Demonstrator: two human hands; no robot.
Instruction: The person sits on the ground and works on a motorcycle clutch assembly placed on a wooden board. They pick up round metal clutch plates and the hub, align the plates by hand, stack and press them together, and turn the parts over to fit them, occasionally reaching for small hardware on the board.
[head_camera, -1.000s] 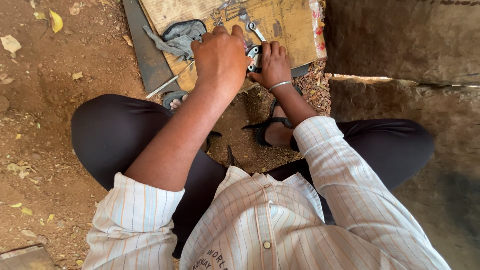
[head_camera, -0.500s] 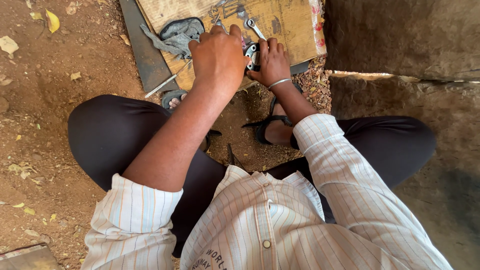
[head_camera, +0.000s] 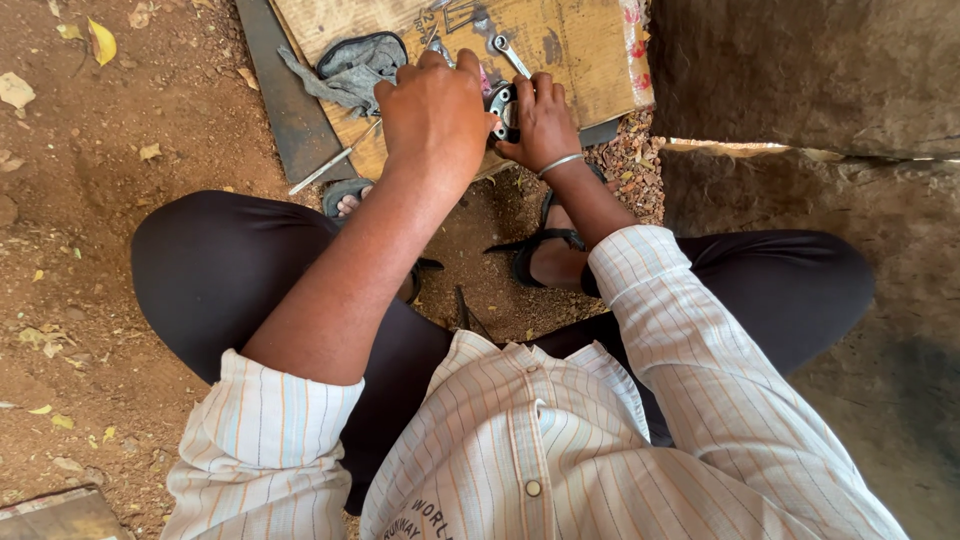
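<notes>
I squat over a cardboard sheet (head_camera: 580, 50) laid on the dirt. My left hand (head_camera: 435, 110) is curled, knuckles up, over a small dark metal part (head_camera: 500, 102) at the sheet's near edge; what its fingers grip is hidden. My right hand (head_camera: 545, 122), with a metal bangle at the wrist, holds the same part from the right side. A silver spanner (head_camera: 508, 55) lies on the cardboard just beyond my hands. A grey rag (head_camera: 350, 70) lies to the left of my left hand.
A flat dark metal bar (head_camera: 285, 100) and a thin rod (head_camera: 325, 168) lie left of the cardboard. A large rough stone (head_camera: 800, 70) sits at the right. My sandalled feet (head_camera: 545, 250) rest on gravel below my hands. Dry leaves dot the dirt at the left.
Both hands stay on the metal part with only slight shifts. The camera view has moved a little.
</notes>
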